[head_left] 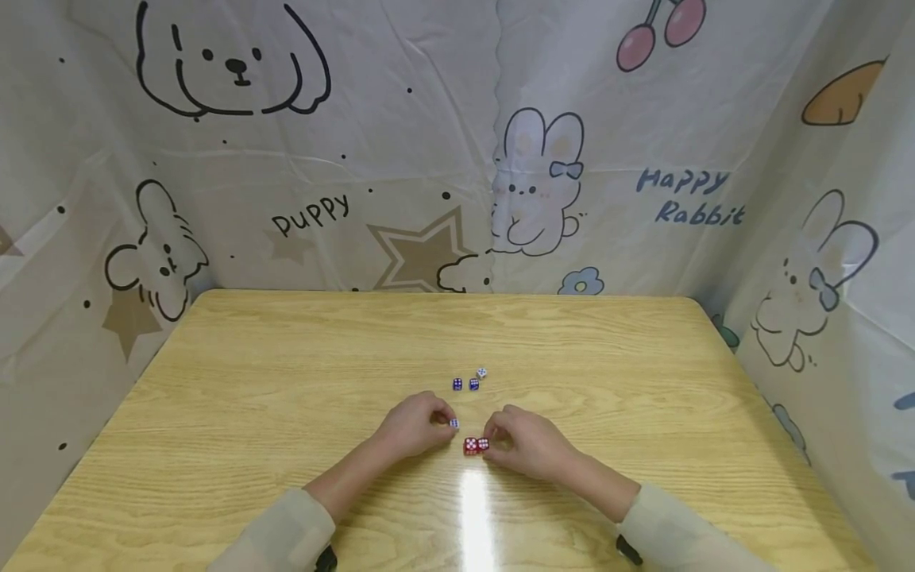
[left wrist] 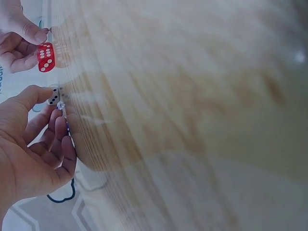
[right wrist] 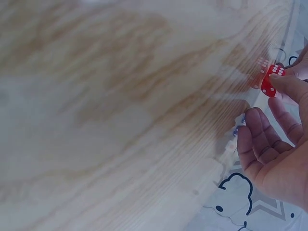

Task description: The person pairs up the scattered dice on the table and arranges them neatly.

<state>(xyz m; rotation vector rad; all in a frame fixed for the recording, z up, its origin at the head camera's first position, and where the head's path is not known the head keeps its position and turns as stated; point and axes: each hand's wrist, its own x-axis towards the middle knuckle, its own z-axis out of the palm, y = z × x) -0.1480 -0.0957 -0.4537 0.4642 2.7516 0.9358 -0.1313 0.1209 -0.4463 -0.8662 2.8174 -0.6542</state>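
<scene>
- At the middle of the table (head_left: 286,349), a left red die (head_left: 469,446) and a right red die (head_left: 484,444) sit side by side, apparently touching; a light, square touch looks best for lining up their faces.
- Right hand (head_left: 530,442) now: thumb and a finger pinch that right one (the other fingers loosely bent), and gentle, even pressure should spare its neighbour a knock.
- Over to the left hand (head_left: 415,427): thumb and fingertips nip a white die (head_left: 453,424) near the red pair; whether it touches the tabletop, I cannot tell. Holding it level seems wise.
- Farther off, two blue dice (head_left: 457,384) and a second white die (head_left: 482,372); knuckles are best held clear of those.
</scene>
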